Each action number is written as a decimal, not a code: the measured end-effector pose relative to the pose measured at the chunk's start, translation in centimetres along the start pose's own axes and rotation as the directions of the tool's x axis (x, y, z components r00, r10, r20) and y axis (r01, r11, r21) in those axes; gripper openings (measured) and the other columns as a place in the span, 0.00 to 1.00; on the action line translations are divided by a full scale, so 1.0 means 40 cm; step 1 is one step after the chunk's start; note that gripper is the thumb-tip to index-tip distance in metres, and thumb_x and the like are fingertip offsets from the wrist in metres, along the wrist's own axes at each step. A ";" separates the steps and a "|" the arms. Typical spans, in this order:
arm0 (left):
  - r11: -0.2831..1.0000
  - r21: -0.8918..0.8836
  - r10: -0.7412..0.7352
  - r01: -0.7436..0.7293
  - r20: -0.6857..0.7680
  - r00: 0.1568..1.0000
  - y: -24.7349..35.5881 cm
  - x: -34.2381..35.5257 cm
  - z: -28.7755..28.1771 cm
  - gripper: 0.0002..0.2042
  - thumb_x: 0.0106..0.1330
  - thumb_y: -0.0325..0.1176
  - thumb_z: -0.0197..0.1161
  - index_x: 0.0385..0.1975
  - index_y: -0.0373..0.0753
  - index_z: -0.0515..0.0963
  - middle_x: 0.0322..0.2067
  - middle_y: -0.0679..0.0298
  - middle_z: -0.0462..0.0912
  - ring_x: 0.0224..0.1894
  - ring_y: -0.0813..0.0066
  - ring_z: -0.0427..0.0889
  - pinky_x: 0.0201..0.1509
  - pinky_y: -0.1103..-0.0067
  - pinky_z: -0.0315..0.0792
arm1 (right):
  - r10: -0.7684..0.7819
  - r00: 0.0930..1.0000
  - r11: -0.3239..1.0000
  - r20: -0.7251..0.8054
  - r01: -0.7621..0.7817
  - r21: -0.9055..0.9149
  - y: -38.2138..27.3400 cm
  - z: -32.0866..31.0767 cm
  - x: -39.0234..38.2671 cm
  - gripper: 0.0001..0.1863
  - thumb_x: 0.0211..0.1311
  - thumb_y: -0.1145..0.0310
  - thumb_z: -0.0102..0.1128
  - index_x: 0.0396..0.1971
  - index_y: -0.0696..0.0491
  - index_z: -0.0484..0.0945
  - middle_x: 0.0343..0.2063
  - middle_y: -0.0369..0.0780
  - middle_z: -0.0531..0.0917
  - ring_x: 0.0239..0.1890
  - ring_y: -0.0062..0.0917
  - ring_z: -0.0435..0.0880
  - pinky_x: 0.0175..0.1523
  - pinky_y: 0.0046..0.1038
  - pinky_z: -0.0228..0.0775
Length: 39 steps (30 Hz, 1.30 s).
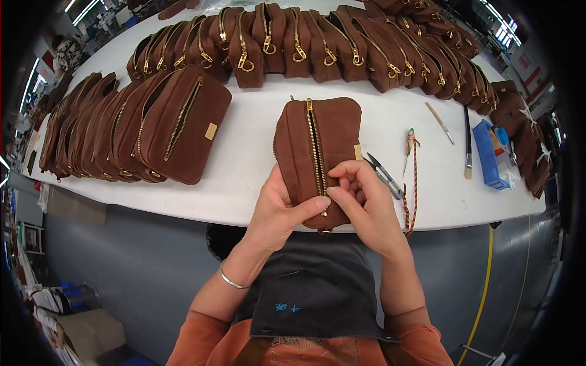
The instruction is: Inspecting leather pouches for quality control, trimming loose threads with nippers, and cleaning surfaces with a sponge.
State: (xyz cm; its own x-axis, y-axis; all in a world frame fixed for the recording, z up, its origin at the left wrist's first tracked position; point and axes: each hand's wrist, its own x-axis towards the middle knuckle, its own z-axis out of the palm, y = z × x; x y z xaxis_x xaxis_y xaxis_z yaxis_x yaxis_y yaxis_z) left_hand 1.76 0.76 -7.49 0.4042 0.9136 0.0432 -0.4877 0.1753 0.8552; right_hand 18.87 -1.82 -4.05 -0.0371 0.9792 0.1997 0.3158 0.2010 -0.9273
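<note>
Left hand (278, 210) and right hand (366, 204) both grip the brown pouch (317, 152) (its near end hidden)

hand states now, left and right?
Left hand: closed on the brown pouch.
Right hand: fingers pinched at the pouch's zipper.

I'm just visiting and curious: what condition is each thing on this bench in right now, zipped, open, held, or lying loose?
Brown pouch: zipped shut, held by both hands.
Left hand: gripping the pouch.
Right hand: pinching at the zipper.
Thread snips: lying loose.
Brush: lying flat.
Left-side pouches: lying down, zipped.
</note>
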 end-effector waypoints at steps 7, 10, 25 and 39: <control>0.999 0.037 0.009 -0.010 0.021 1.000 0.003 -0.002 -0.003 0.31 0.62 0.20 0.68 0.63 0.34 0.61 0.57 0.58 0.76 0.58 0.73 0.78 0.62 0.73 0.74 | 0.066 0.995 0.987 -0.070 -0.075 -0.140 0.000 0.042 0.013 0.07 0.66 0.72 0.63 0.39 0.56 0.75 0.23 0.36 0.75 0.27 0.18 0.74 0.33 0.24 0.69; 0.999 0.042 0.024 -0.025 0.021 0.999 0.008 -0.005 -0.004 0.31 0.62 0.20 0.68 0.63 0.34 0.61 0.56 0.58 0.77 0.58 0.74 0.78 0.61 0.74 0.75 | 0.013 1.000 0.997 -0.025 -0.010 0.082 0.016 0.028 0.022 0.07 0.67 0.72 0.62 0.41 0.56 0.75 0.25 0.36 0.77 0.28 0.18 0.75 0.36 0.23 0.70; 0.994 0.073 0.084 -0.078 -0.091 0.992 -0.012 0.003 0.031 0.34 0.61 0.20 0.65 0.67 0.29 0.60 0.60 0.55 0.74 0.60 0.67 0.76 0.67 0.71 0.69 | -0.028 0.939 1.000 -0.343 0.030 0.000 0.120 -0.325 0.037 0.09 0.70 0.69 0.60 0.43 0.57 0.81 0.32 0.33 0.82 0.31 0.12 0.79 0.33 0.18 0.74; 0.995 0.071 0.067 -0.065 -0.028 0.997 -0.026 0.010 0.003 0.31 0.64 0.24 0.64 0.66 0.29 0.61 0.59 0.52 0.75 0.59 0.64 0.78 0.64 0.68 0.73 | -0.038 0.775 0.406 -0.630 -0.565 -0.719 0.328 -1.125 0.007 0.07 0.49 0.73 0.70 0.27 0.60 0.86 0.28 0.47 0.87 0.32 0.37 0.86 0.42 0.34 0.78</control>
State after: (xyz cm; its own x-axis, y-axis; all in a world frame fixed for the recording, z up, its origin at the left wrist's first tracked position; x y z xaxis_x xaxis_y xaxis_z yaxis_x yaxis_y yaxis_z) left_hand 2.53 0.90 -8.29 0.3486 0.9333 0.0863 -0.4565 0.0886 0.8853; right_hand 65.67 -0.21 -1.92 0.5571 0.7335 0.3893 0.8304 -0.4919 -0.2616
